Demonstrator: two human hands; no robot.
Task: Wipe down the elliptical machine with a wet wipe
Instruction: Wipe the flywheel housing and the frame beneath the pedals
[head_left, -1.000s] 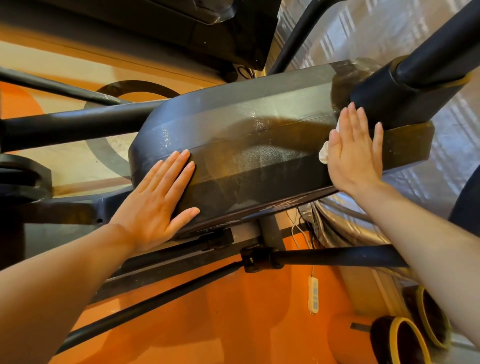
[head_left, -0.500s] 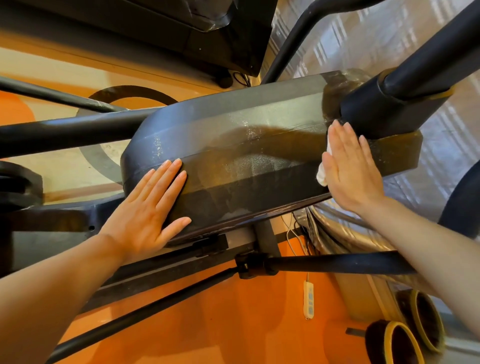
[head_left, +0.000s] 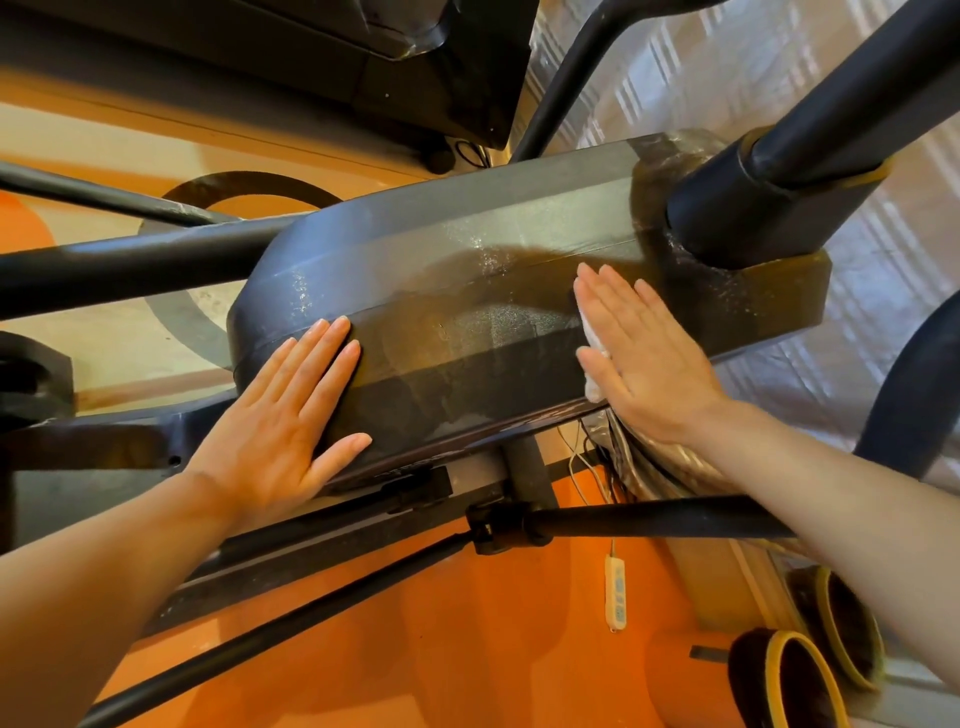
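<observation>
The elliptical's black housing (head_left: 457, 270) fills the middle of the view, with damp streaks on its side. My right hand (head_left: 644, 358) lies flat on the housing's right part, fingers straight, pressing a white wet wipe (head_left: 592, 343) whose edge shows under the palm. My left hand (head_left: 285, 415) rests flat on the housing's left end, fingers straight and together, holding nothing. A thick black post (head_left: 779, 171) rises from the housing just above my right hand.
Black bars (head_left: 649, 519) and rails cross below and to the left of the housing. The floor (head_left: 441, 649) is orange. A white power strip (head_left: 616, 592) lies on it, with black-and-yellow round objects (head_left: 779, 680) at the lower right. Silver wrapped material (head_left: 779, 73) lies behind.
My right hand has slid left and down along the housing with the wipe, away from the post. My left hand stays flat at the left end.
</observation>
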